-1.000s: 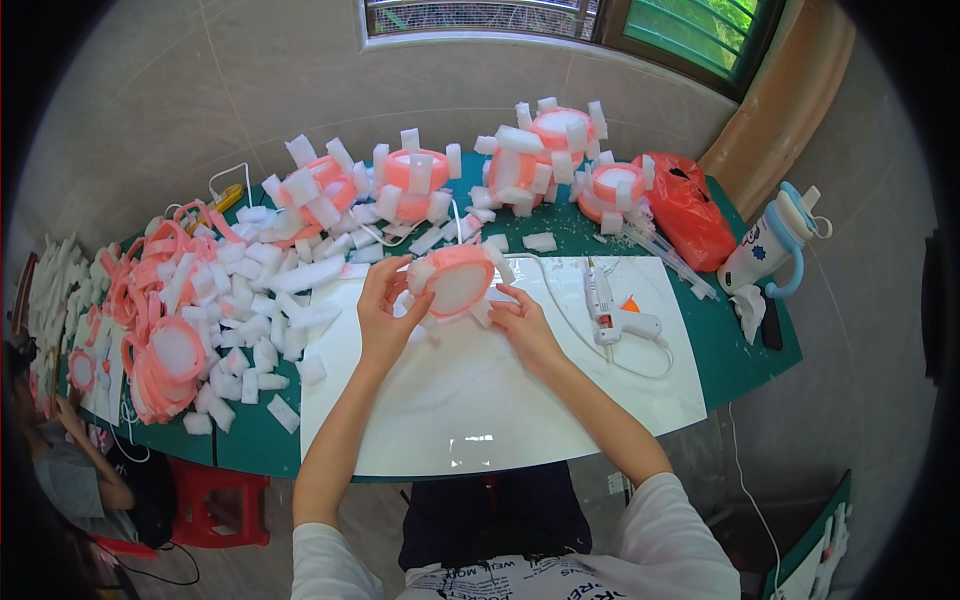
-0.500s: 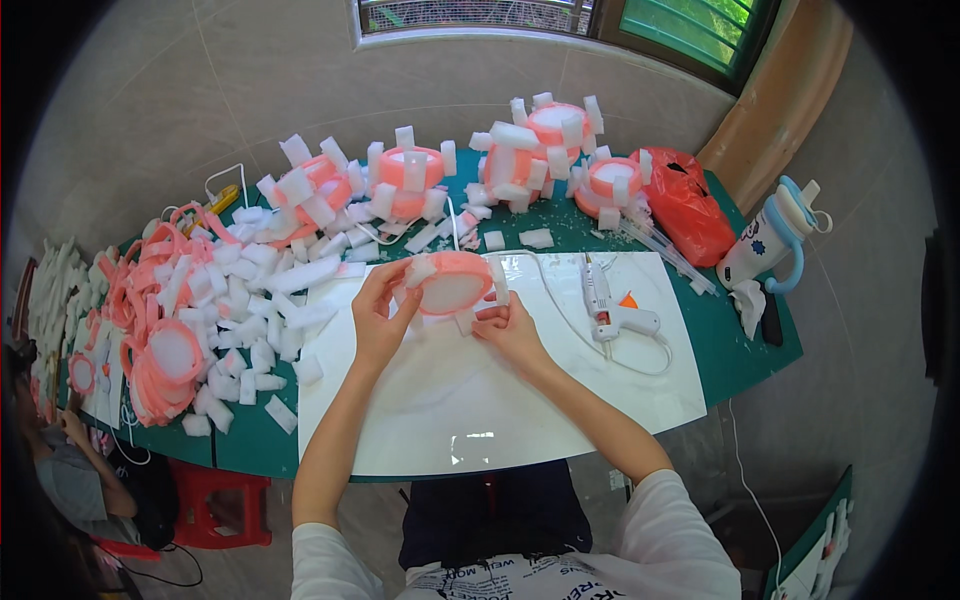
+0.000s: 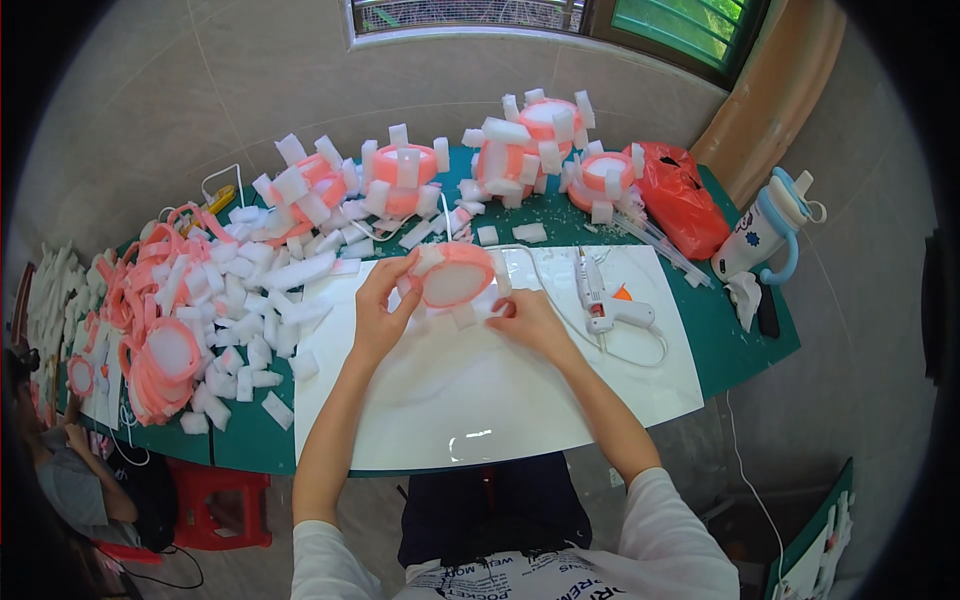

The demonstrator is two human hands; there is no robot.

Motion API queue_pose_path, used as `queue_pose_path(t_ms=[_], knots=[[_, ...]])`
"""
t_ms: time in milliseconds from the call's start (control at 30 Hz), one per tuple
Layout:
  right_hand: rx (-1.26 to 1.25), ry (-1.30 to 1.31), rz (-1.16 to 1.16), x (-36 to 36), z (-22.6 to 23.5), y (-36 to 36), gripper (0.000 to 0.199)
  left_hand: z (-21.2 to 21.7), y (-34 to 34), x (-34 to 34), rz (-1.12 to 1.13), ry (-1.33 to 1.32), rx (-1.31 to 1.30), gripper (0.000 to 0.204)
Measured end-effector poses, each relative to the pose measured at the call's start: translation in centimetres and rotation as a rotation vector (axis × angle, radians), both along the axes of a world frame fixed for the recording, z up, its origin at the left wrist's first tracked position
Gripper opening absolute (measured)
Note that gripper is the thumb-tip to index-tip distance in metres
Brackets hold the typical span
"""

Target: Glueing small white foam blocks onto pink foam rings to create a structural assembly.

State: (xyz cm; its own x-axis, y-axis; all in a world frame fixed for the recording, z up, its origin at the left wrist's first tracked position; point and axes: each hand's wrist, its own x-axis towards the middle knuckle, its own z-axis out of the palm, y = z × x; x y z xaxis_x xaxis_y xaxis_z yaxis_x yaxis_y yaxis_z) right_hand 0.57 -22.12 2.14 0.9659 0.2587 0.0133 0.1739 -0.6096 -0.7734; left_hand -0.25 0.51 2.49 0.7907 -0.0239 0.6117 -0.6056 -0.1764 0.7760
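Observation:
Above the white board, my left hand [image 3: 385, 300] grips the left side of a round foam piece [image 3: 458, 284] with a pink rim and a white centre. Small white foam blocks stick out from its rim, one low at the front [image 3: 463, 317]. My right hand [image 3: 528, 318] is closed at the lower right of the piece, thumb and fingers bent against its edge near the block on that side. The right fingertips are partly hidden. The piece is tilted so that its white face shows toward me.
A white glue gun [image 3: 610, 307] lies on the white board [image 3: 560, 420], its cord looping beside it. Loose white foam blocks [image 3: 275, 350] and pink foam strips [image 3: 150, 270] heap at left. Finished-looking round pieces [image 3: 405, 170], a red bag [image 3: 682, 200] and a tumbler [image 3: 765, 230] line the back.
The round foam piece has tipped slightly, showing more of its white face. My right hand has shifted a little to the right along its edge; my left keeps its grip.

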Motion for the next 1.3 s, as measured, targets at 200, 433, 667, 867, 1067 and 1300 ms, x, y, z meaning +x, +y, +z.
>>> queue_pose_path(t_ms=[200,433,667,867,1067,1300], knots=[[-0.139,-0.111,-0.006,-1.6,5.0,-3.4,0.019,1.2,-0.5,0.1,0.046,-0.090,0.142,0.034],[-0.144,-0.390,-0.152,-3.6,5.5,-11.5,0.021,2.6,-0.5,0.5,-0.003,-0.012,0.171,0.033],[-0.564,-0.212,-0.206,-3.9,1.5,-15.4,0.062,4.3,0.0,0.9,-0.028,0.188,0.270,0.036],[-0.584,-0.384,-0.218,-2.5,-0.6,-15.2,0.062,3.8,-0.5,0.6,-0.024,0.150,0.257,0.035],[-0.492,-0.520,-0.256,-2.3,-0.6,-14.5,0.047,3.2,-0.6,0.3,-0.034,0.077,0.199,0.037],[0.598,-0.113,-0.274,-5.0,5.0,-9.1,0.027,2.8,-0.5,0.4,-0.065,0.089,0.161,0.041]])
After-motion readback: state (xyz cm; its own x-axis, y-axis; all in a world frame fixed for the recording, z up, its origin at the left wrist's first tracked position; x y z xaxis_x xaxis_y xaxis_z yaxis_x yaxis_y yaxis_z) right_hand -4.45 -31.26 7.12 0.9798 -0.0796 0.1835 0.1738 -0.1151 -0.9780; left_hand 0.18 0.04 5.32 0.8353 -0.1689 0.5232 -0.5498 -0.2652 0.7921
